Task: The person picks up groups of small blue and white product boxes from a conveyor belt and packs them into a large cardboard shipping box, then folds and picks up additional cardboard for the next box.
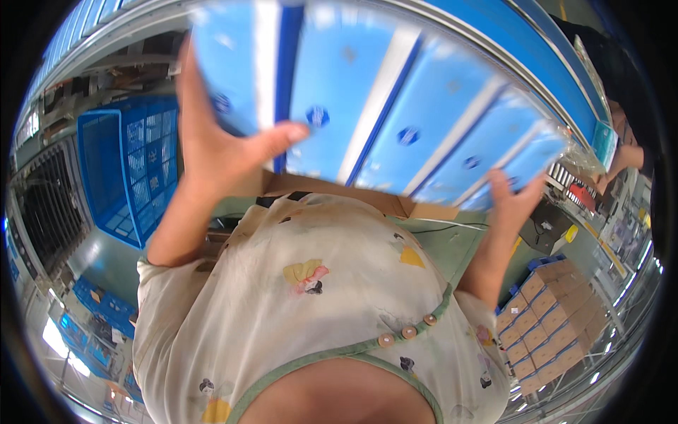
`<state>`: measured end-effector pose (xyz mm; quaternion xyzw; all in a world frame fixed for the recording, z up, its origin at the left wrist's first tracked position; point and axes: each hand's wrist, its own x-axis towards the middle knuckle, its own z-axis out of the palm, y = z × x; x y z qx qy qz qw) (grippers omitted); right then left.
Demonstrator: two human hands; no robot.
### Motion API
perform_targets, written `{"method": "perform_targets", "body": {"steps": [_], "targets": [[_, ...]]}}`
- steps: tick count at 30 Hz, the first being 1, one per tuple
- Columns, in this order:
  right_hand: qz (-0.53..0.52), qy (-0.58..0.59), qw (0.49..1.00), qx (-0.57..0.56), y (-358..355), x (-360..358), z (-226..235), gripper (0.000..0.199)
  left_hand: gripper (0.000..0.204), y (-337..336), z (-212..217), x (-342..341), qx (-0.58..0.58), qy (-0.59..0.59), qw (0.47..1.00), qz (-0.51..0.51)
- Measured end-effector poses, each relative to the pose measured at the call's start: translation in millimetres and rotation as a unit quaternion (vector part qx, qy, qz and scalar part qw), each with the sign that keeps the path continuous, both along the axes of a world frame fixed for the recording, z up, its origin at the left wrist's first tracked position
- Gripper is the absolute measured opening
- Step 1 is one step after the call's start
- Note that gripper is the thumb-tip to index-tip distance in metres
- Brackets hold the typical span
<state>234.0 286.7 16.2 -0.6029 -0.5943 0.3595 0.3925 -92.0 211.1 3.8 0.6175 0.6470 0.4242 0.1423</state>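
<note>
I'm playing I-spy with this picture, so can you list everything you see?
Rectangular plastic-wrapped packs: five visible, blue and white, top centre
Open cardboard piece: one, brown, below the packs
Long metal-edged surface: one, blue, top right
Slatted plastic crate: one, blue, left
More plastic crates: count unclear, blue, lower left
Stacked cardboard boxes: many, brown, lower right
Smooth floor: one, green, behind the shirt
Background machinery: too blurred to count
Another person's hand: one, bare, far right
Printed cloth shirt: one, cream with green trim, centre
Left hand: one, bare, packs' left end
Right hand: one, bare, packs' right end
</note>
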Motion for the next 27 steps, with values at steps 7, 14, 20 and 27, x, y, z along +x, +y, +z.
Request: {"method": "perform_targets", "body": {"steps": [7,14,20,27], "targets": [[0.146,-0.399,0.822,-0.378,-17.7,-7.5,-172.5,0.088,0.101,3.9,-169.3,57.9,-0.659,0.020,0.752,0.013],[0.450,-0.559,0.609,-0.338,53.4,-31.8,-317.1,0.058,0.065,73.1,-286.4,58.0,-0.667,0.262,0.663,-0.217],[0.514,-0.212,0.758,-0.340,30.5,-41.2,-407.7,0.059,0.064,54.6,-318.8,60.2,-0.673,0.103,0.699,-0.220],[0.434,-0.282,0.833,-0.196,33.7,-30.4,-319.7,0.045,0.050,63.2,-194.1,53.3,-0.423,-0.037,0.863,-0.274]]}}
